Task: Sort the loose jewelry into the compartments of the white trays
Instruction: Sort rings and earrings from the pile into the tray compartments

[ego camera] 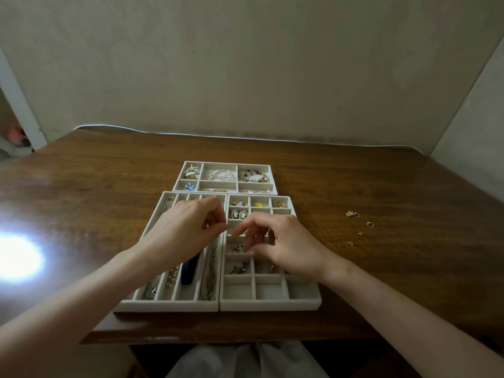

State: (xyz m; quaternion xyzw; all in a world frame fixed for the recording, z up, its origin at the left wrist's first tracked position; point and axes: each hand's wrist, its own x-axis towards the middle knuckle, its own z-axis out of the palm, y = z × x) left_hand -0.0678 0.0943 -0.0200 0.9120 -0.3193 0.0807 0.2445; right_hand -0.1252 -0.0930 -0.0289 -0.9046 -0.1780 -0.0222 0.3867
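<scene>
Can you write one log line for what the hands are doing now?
left hand: over left tray, fingers curled | right hand: over right tray | held: unclear | loose jewelry: on table

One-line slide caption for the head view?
Left hand and right hand above the long-slot tray and grid tray; back tray behind, loose jewelry on the wooden table at right.

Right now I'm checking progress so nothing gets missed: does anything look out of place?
Yes. Right of the white trays, loose on the table, lie a pale charm with a ring, a small hoop and two tiny gold bits, outside any compartment.
</scene>
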